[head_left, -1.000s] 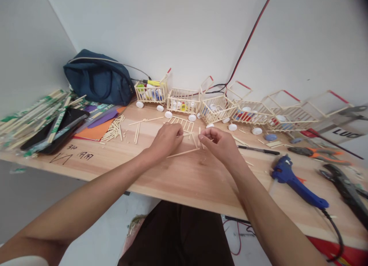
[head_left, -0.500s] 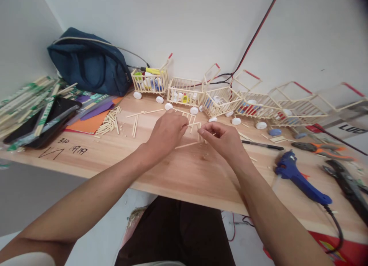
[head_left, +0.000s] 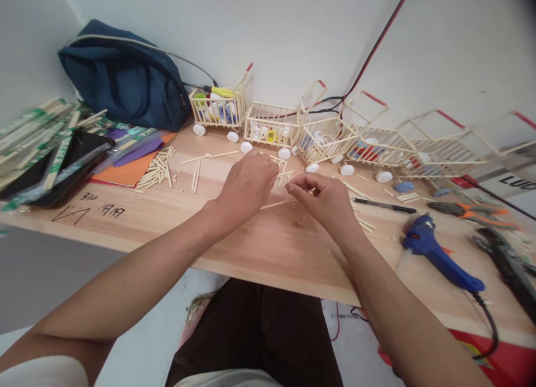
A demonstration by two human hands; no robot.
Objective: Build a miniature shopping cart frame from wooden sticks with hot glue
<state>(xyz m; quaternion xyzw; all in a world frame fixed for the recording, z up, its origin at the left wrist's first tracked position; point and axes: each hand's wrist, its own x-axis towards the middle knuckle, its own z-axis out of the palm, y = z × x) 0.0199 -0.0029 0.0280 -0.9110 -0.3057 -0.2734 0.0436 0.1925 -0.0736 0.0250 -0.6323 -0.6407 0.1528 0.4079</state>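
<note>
**A:** Where is the thin stick (head_left: 273, 204)?

**B:** Flat on the worktop (head_left: 268, 247), between the hands. Its long axis runs left to right, and its right end points at the right hand (head_left: 329, 200), which is nearer.

**A:** And the hands?

**B:** The right hand's fingertips are pinched together, on what I cannot tell. The left hand (head_left: 249, 183) curls over a stick frame (head_left: 281, 172); whether it grips is unclear.

The table (head_left: 268, 247) is pale wood, smooth and matt, its grain plain to see. The sticks (head_left: 274, 204) on it are bare light wood, unvarnished. The carts (head_left: 218, 109) are the same wood, with white plastic wheels (head_left: 246, 147). The bag (head_left: 121, 77) is dark blue cloth, dull. The glue gun (head_left: 435, 253) is blue plastic with a slight shine. The orange sheet (head_left: 121, 175) looks like matt paper; the wrappers (head_left: 29, 130) are glossy.
</note>
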